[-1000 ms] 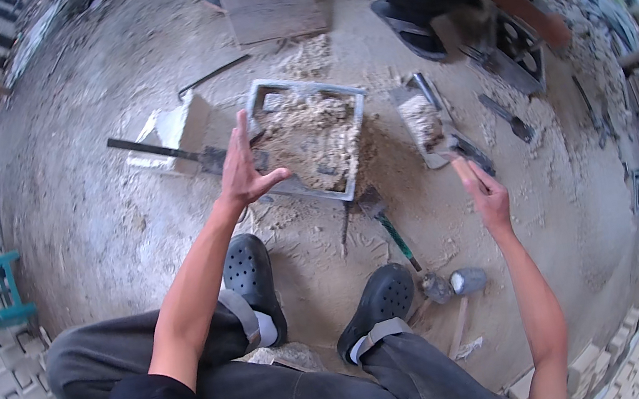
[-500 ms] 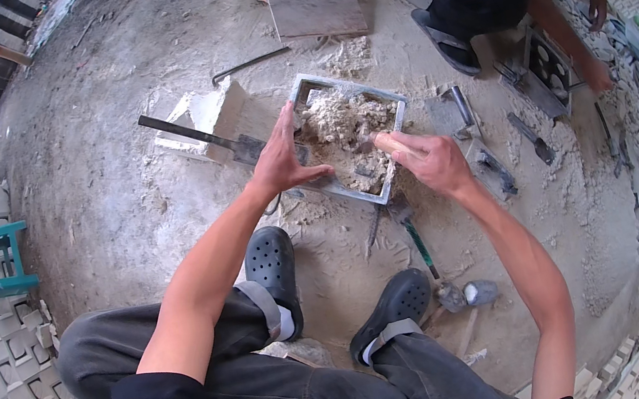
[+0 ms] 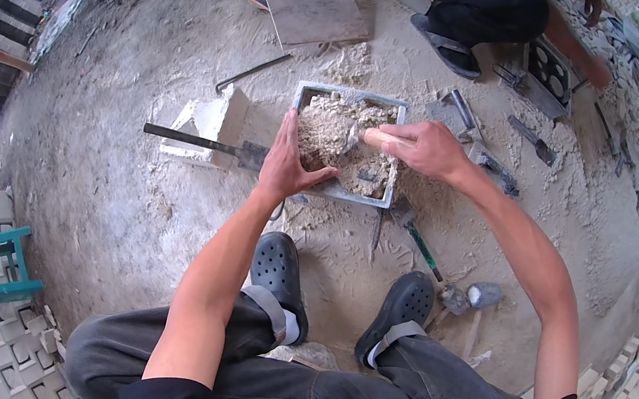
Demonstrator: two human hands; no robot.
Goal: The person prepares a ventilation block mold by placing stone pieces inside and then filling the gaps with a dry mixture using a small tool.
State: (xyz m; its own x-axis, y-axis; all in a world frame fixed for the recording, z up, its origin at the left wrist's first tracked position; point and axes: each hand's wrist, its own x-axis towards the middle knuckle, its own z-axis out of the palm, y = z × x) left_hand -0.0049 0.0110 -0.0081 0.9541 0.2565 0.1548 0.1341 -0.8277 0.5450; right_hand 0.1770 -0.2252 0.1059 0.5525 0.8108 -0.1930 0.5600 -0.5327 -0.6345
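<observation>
A rectangular metal mould frame (image 3: 353, 94) lies on the ground before me, filled with pale, crumbly mortar-like mix (image 3: 326, 124). My left hand (image 3: 286, 164) rests open along the frame's left side, thumb spread out over the near-left edge. In my right hand (image 3: 431, 150) is the wooden handle of a small trowel (image 3: 382, 138); my fingers wrap round it from the right. The trowel's metal blade points left into the mix and is partly buried. Dark flat pieces show in the mix at the frame's near end.
A white block (image 3: 207, 125) with a flat metal bar (image 3: 189, 135) across it sits left of the frame. Square tiles (image 3: 315, 10) lie beyond. A co-worker (image 3: 476, 0) crouches at far right near scattered tools. A green-handled tool (image 3: 420, 246) lies nearby; a teal stool (image 3: 5, 266) stands left.
My right hand has pushed the trowel a little left, with the blade further over the mix, which is now heaped differently. My left hand stays at the frame.
</observation>
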